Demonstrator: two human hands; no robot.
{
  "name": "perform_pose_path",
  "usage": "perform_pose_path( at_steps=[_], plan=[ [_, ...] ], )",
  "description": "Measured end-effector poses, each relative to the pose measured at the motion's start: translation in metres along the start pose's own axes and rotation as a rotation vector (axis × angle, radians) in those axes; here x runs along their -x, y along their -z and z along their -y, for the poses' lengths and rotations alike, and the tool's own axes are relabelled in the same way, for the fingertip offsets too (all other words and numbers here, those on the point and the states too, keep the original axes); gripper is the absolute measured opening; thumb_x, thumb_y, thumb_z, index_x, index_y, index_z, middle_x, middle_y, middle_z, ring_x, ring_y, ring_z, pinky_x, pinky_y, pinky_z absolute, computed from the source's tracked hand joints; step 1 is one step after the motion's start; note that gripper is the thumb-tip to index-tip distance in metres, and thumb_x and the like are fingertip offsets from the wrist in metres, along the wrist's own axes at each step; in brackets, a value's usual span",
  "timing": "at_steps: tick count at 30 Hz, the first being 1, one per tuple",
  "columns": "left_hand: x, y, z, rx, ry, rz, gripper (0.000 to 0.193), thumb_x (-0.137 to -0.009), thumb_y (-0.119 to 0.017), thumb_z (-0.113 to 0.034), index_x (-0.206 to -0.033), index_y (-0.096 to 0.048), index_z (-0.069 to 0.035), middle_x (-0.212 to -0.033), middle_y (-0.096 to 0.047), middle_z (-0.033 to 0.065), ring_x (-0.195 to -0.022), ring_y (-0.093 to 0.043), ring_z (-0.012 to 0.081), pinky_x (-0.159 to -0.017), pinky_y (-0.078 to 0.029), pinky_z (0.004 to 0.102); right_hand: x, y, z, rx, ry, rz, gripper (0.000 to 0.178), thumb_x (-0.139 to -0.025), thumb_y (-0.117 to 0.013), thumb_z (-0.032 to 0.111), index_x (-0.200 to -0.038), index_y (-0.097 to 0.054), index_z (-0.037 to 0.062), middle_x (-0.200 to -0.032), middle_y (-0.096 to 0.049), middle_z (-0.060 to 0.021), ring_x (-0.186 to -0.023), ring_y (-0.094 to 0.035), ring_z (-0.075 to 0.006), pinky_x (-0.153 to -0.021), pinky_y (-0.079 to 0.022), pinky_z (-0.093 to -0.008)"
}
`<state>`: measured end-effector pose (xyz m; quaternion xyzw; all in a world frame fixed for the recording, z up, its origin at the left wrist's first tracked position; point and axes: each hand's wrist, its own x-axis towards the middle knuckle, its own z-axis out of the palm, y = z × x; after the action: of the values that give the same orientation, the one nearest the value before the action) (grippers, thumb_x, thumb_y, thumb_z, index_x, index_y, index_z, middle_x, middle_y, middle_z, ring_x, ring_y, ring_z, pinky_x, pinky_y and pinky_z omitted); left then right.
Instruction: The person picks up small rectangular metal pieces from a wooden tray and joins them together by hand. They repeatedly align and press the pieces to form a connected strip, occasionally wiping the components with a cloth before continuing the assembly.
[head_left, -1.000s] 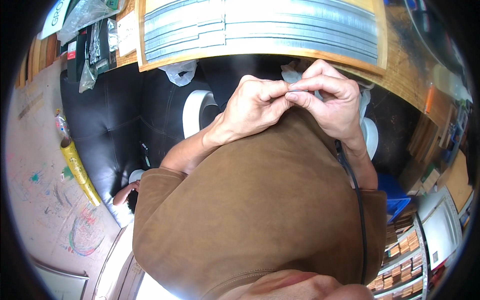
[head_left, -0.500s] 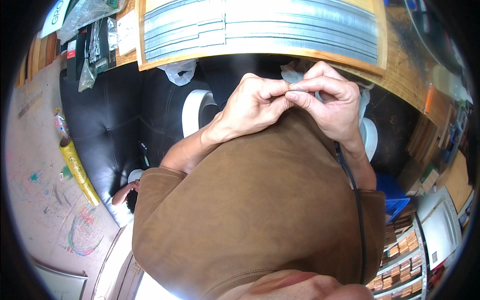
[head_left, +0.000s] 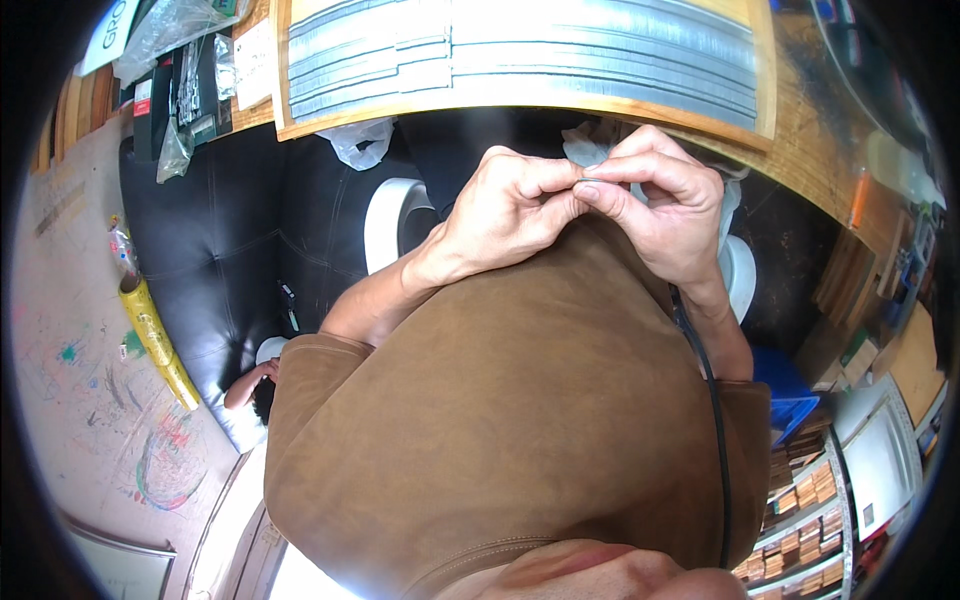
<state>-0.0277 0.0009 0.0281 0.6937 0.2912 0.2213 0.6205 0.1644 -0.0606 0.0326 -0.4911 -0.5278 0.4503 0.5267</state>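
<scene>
My left hand (head_left: pixel 510 208) and my right hand (head_left: pixel 662 205) meet fingertip to fingertip in front of my chest. Thumb and forefinger of each are pinched together. Between them shows a small thin grey piece (head_left: pixel 592 180), mostly covered by the fingers, too small to name. Just beyond the hands, on the wooden bench, lies a shallow wood-framed tray (head_left: pixel 520 117) with long grey metallic strips (head_left: pixel 600 70) side by side in it. Neither hand touches the tray.
A black padded seat (head_left: pixel 210 220) fills the left, with a yellow tube (head_left: pixel 155 335) beside it. Part of another person (head_left: pixel 258 385) shows at the left edge of my brown garment. A black cable (head_left: pixel 712 400) runs down my right side. A blue bin (head_left: pixel 790 395) stands at the right.
The fingers of my right hand have shifted very slightly to the right. My left hand and the tray stay where they were.
</scene>
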Motion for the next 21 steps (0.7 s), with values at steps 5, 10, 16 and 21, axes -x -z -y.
perform_pose_path(
  at_steps=[5, 10, 16, 21],
  plan=[
    [0.002, -0.002, 0.002, 0.009, -0.004, -0.013, 0.012, -0.096, -0.075, -0.010, -0.099, -0.076, 0.002, -0.068, -0.068, 0.0075, -0.059, -0.058, 0.0069, -0.054, -0.047, 0.0238, 0.000, 0.000, -0.001, -0.011, -0.009, 0.004, 0.014, -0.081, -0.084, -0.002, -0.093, -0.079, 0.0015, -0.087, -0.069, -0.0044, -0.078, -0.064, -0.0100, -0.069, -0.052, -0.0226],
    [0.002, -0.001, 0.003, 0.016, 0.009, -0.009, 0.014, -0.096, -0.075, -0.009, -0.104, -0.077, 0.001, -0.072, -0.071, 0.0078, -0.061, -0.061, 0.0065, -0.055, -0.048, 0.0229, -0.001, 0.002, 0.000, 0.001, 0.006, 0.009, 0.013, -0.082, -0.083, -0.003, -0.094, -0.079, 0.0018, -0.088, -0.069, -0.0046, -0.079, -0.065, -0.0101, -0.069, -0.052, -0.0226],
    [0.001, -0.006, 0.000, 0.015, -0.005, -0.057, 0.015, -0.095, -0.076, -0.009, -0.106, -0.077, 0.001, -0.072, -0.071, 0.0069, -0.061, -0.060, 0.0051, -0.055, -0.047, 0.0224, -0.003, 0.002, 0.006, 0.077, 0.008, 0.010, 0.011, -0.083, -0.081, -0.003, -0.094, -0.079, 0.0014, -0.087, -0.070, -0.0055, -0.079, -0.066, -0.0112, -0.070, -0.053, -0.0229],
    [0.001, -0.003, -0.001, -0.004, 0.036, -0.019, 0.015, -0.094, -0.076, -0.008, -0.106, -0.077, 0.001, -0.071, -0.070, 0.0064, -0.061, -0.058, 0.0047, -0.055, -0.047, 0.0222, -0.003, 0.001, 0.012, 0.188, 0.041, 0.013, 0.010, -0.084, -0.080, -0.002, -0.093, -0.078, 0.0008, -0.086, -0.069, -0.0059, -0.077, -0.066, -0.0120, -0.068, -0.053, -0.0238]
  ],
)
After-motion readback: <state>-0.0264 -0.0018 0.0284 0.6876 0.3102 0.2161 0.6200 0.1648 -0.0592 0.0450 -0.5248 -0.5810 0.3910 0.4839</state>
